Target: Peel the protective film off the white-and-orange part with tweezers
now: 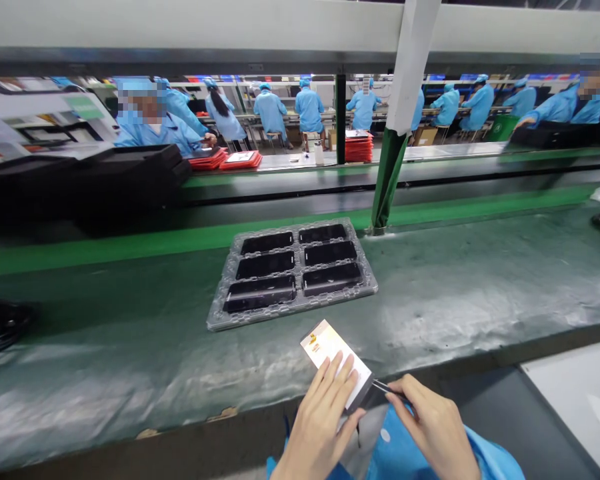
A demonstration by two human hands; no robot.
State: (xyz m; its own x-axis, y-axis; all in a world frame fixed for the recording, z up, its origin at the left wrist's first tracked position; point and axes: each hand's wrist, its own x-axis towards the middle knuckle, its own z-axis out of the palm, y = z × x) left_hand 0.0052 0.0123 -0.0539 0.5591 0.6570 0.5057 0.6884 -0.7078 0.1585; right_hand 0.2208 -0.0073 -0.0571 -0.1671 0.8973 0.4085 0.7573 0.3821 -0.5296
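A smartphone (329, 343) with a bright white front and small orange markings is at the bench's near edge, its lower end by the rim. My left hand (323, 410) has its fingers laid across the phone's face and its thumb by the lower end, holding it steady. Between the thumb and fingers of my right hand (433, 420) is a pair of tweezers (387, 388), whose tips meet the phone's lower right corner. Just beyond, a clear plastic tray (299, 308) carries several dark phones (265, 265) in two columns.
A green mat (130, 373) covers the bench. Black cables (3, 327) lie at left. A post (387, 173) rises behind the tray. Black trays (130, 177) and red stacks (357, 147) stand farther back. Several people in blue work beyond. A white surface (575, 393) is at right.
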